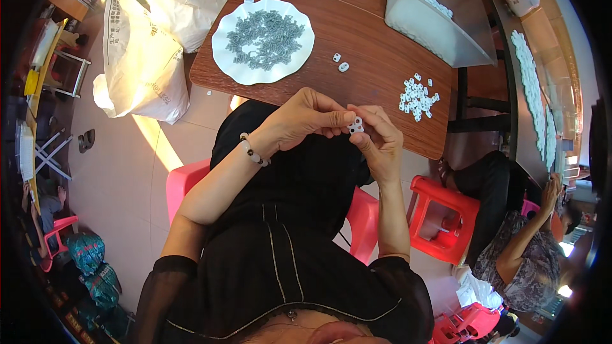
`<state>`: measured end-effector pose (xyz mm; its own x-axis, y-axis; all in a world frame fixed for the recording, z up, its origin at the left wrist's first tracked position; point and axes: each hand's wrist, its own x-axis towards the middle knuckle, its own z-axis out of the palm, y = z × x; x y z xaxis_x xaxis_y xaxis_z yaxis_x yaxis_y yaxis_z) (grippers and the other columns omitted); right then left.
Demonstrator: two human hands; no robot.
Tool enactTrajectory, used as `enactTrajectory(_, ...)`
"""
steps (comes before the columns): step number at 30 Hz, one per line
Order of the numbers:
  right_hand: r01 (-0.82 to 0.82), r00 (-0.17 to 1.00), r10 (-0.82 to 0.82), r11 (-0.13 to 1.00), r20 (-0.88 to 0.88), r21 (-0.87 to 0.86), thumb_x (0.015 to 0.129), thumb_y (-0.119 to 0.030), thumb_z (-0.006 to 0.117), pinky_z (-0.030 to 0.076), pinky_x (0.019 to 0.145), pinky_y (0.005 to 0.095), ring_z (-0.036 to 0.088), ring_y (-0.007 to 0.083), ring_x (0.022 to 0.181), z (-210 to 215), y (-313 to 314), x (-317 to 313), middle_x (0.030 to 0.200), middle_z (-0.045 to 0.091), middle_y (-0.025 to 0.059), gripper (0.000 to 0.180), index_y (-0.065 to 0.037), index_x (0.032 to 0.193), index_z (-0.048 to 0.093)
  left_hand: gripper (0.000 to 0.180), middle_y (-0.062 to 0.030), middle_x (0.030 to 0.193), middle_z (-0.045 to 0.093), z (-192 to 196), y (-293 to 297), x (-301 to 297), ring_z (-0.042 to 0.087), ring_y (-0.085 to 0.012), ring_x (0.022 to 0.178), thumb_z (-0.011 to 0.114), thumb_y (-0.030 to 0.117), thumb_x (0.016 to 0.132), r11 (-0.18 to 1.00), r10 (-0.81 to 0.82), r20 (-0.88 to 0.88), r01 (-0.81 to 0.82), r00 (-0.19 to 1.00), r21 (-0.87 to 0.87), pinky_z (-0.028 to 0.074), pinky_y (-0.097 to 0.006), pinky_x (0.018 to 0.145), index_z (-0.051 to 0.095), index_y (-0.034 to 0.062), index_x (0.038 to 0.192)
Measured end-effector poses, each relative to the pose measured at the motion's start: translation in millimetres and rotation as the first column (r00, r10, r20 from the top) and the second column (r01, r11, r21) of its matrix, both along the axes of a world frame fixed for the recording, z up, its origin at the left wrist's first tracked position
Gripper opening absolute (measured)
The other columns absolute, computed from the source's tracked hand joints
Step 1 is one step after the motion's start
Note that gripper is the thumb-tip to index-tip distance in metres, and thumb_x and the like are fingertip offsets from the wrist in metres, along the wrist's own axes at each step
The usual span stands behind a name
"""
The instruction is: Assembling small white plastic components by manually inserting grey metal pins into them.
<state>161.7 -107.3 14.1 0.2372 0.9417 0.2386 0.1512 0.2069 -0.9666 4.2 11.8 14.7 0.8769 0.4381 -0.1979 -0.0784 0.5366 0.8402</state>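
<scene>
at mid-frame, the left hand (298, 119) and right hand (384, 145) pinch one white piece (356, 126), seemingly unfinished, with grey bits (278, 24) upper left and white bits (417, 98) centre right apparently left to do.

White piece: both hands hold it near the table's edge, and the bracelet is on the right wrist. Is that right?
Not quite: the bracelet is on the wrist of the left hand, as the head view shows. The rest stands: left hand and right hand hold the white piece near the edge of the table.
</scene>
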Motion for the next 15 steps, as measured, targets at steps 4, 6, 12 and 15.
enactTrajectory(4,-0.001,0.997,0.004,0.999,-0.078,0.045,0.078,-0.016,0.077,0.041,0.078,0.0229,0.048,0.0104,0.083,-2,-2,-1,0.104,0.062,0.0049,0.042,0.0,0.116,0.066,0.027,-0.0032,0.073,0.067,0,-3,2,0.059,-0.0062,0.064,0.075,0.027,0.084,1.0,0.01,-0.011,-0.01,1.0,-0.017,0.047,-0.018,0.058,0.073,0.0014,0.089)
enactTrajectory(6,-0.005,0.998,0.009,0.999,-0.069,0.045,0.079,-0.016,0.077,0.041,0.078,0.0227,0.048,0.0101,0.084,-1,-2,-1,0.105,0.062,0.0051,0.042,0.0,0.116,0.066,0.027,-0.0032,0.073,0.067,1,-4,2,0.059,-0.0061,0.064,0.075,0.027,0.084,0.999,0.007,-0.015,-0.008,1.0,-0.031,0.047,-0.018,0.058,0.073,0.0014,0.089)
enactTrajectory(12,-0.029,0.994,0.03,1.0,-0.101,0.012,0.081,-0.018,0.076,0.041,0.078,0.0215,0.051,0.0098,0.089,7,-4,-3,0.108,0.058,0.005,0.043,0.0,0.118,0.065,0.026,-0.0028,0.072,0.066,6,-2,4,0.057,-0.0062,0.063,0.074,0.026,0.085,0.999,-0.02,0.016,0.019,1.0,0.032,0.046,-0.018,0.058,0.073,0.0002,0.089)
enactTrajectory(15,-0.025,0.997,0.026,1.0,-0.07,0.008,0.082,-0.018,0.075,0.042,0.079,0.0219,0.053,0.011,0.093,10,-5,-2,0.108,0.057,0.0052,0.042,0.001,0.118,0.064,0.022,-0.0017,0.073,0.066,11,-2,5,0.057,-0.006,0.064,0.071,0.023,0.087,0.998,-0.029,0.023,0.027,0.999,0.052,0.047,-0.019,0.059,0.073,0.0009,0.089)
